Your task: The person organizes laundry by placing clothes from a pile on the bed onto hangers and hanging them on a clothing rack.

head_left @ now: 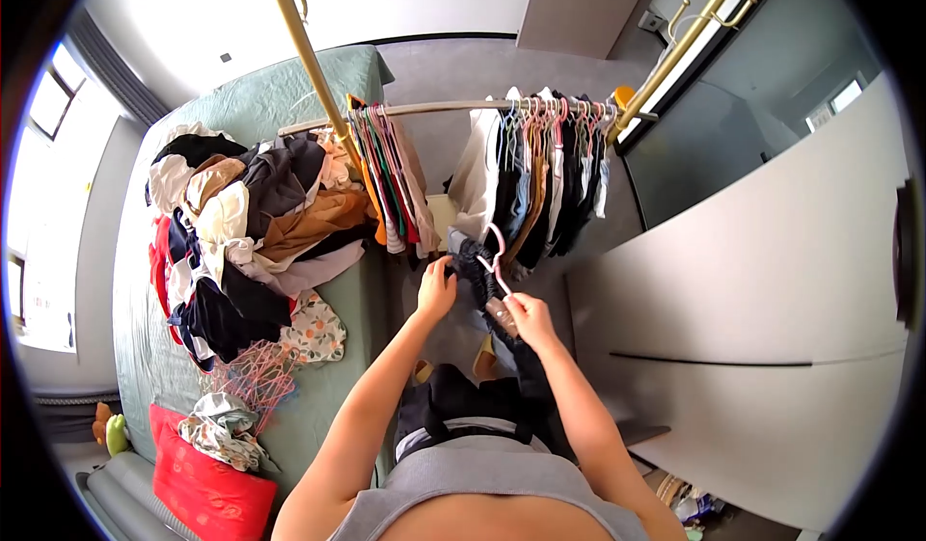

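A clothes rack of gold poles and a pale metal rail (434, 108) stands ahead of the person, and both hands work on the near side of it. There, just in front of the rack, is a dark garment with a gathered, elastic-looking waistband (473, 263), held up beside a pale pink, thin-armed hanger (498, 271). The right hand (531, 321) pinches the hanger's near end between thumb and fingers, close against the waistband. The left hand (437, 288) is at the garment's other edge, fingers bent inward—whether they grip cloth, I cannot tell.

On the rack, garments hang in two groups: a smaller coloured one (394, 179) at its left and a fuller one (540, 170) at its right. Left of the rack, a bed with a pale green cover (333, 387) bears a heap of mixed clothes (260, 208) and—nearer the person than the rack—a tangle of pink wire hangers (256, 382).
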`<move>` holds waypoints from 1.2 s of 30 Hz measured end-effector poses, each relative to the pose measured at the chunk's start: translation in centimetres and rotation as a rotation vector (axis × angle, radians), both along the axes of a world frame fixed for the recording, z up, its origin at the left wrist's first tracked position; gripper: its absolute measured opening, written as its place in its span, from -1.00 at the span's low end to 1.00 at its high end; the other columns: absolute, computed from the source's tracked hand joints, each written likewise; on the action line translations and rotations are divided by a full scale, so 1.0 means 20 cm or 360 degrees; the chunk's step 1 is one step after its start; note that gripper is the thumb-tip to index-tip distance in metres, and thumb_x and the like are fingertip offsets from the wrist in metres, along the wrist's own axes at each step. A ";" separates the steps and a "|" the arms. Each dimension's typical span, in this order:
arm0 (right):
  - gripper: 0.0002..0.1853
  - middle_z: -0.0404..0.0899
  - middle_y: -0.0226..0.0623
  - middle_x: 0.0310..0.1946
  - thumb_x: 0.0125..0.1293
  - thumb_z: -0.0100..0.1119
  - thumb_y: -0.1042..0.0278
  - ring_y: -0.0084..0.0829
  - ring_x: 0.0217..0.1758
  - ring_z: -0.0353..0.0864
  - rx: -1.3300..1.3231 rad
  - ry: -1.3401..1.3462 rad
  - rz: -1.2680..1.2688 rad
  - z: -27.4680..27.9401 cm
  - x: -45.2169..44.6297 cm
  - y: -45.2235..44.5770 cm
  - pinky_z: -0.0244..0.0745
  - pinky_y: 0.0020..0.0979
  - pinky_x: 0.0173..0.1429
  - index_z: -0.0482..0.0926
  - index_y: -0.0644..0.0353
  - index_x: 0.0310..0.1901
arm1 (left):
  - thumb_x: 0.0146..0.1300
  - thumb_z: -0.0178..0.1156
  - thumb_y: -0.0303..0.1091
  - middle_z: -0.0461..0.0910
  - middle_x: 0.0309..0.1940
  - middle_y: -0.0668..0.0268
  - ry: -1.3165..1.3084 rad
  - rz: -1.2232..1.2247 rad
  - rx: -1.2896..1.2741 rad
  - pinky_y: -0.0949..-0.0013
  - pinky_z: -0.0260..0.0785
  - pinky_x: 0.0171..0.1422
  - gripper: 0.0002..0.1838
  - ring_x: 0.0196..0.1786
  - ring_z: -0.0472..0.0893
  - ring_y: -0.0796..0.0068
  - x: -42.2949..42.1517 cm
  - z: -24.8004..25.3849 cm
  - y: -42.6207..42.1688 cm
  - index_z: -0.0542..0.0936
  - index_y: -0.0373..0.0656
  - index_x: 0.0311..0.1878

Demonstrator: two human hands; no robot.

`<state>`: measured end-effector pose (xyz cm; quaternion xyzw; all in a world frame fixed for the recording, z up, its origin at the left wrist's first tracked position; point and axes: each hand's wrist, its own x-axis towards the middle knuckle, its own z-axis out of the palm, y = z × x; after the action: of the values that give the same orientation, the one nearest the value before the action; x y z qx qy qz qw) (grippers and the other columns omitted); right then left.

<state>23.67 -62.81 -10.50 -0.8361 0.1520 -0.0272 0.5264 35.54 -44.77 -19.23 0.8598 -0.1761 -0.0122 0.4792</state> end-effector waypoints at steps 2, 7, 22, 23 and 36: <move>-0.74 0.40 -0.53 -0.65 0.32 0.08 0.26 -0.73 -0.55 0.29 0.0120 -0.0032 0.0054 -0.03 0.10 0.02 0.21 -0.57 -0.47 0.58 0.33 -0.30 | 0.13 0.11 -0.45 0.45 -0.02 0.06 0.0098 0.0050 0.0028 0.23 0.33 0.12 -0.60 0.04 0.47 0.08 0.03 0.01 -0.01 0.41 -0.14 0.09; -0.73 0.31 -0.65 -0.61 0.38 0.01 0.26 -0.80 -0.55 0.19 0.0645 -0.0144 0.0051 0.09 0.39 0.01 0.08 -0.63 -0.48 0.56 0.32 -0.32 | 0.14 0.10 -0.45 0.48 -0.06 0.10 0.0131 0.0248 -0.0048 0.25 0.37 0.04 -0.65 -0.03 0.50 0.14 0.15 0.09 -0.02 0.44 -0.14 0.04; -0.72 0.51 -0.09 -0.50 0.39 -0.07 0.20 -0.23 -0.42 0.53 0.0205 -0.0534 -0.0163 -0.16 1.37 0.12 0.38 -0.32 -0.31 0.44 0.29 -0.29 | 0.22 0.06 -0.43 0.51 -0.14 0.13 0.0226 0.0294 -0.0120 0.33 0.40 -0.07 -0.73 -0.15 0.58 0.26 0.75 0.14 -0.02 0.47 -0.20 0.00; -0.74 0.52 -0.10 -0.49 0.38 -0.06 0.22 -0.22 -0.39 0.56 0.0131 -0.0484 -0.0145 -0.27 1.46 0.09 0.39 -0.30 -0.29 0.45 0.28 -0.28 | 0.22 0.06 -0.43 0.51 -0.14 0.13 0.0208 0.0265 -0.0127 0.32 0.40 -0.06 -0.73 -0.14 0.57 0.26 0.82 0.17 -0.02 0.47 -0.20 0.00; -0.71 0.59 -0.25 -0.53 0.34 -0.10 0.18 -0.16 -0.39 0.58 -0.0227 -0.0034 -0.0406 -0.59 1.96 -0.35 0.43 -0.20 -0.28 0.52 0.22 -0.36 | 0.20 0.07 -0.44 0.48 -0.09 0.13 0.0171 -0.0132 -0.0013 0.24 0.38 -0.03 -0.76 -0.09 0.50 0.09 1.39 0.30 -0.28 0.50 -0.15 -0.05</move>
<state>62.84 -69.75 -22.36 -0.8449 0.2492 -0.1134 0.4595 63.32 -50.31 -13.28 0.8479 -0.1855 -0.0775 0.4905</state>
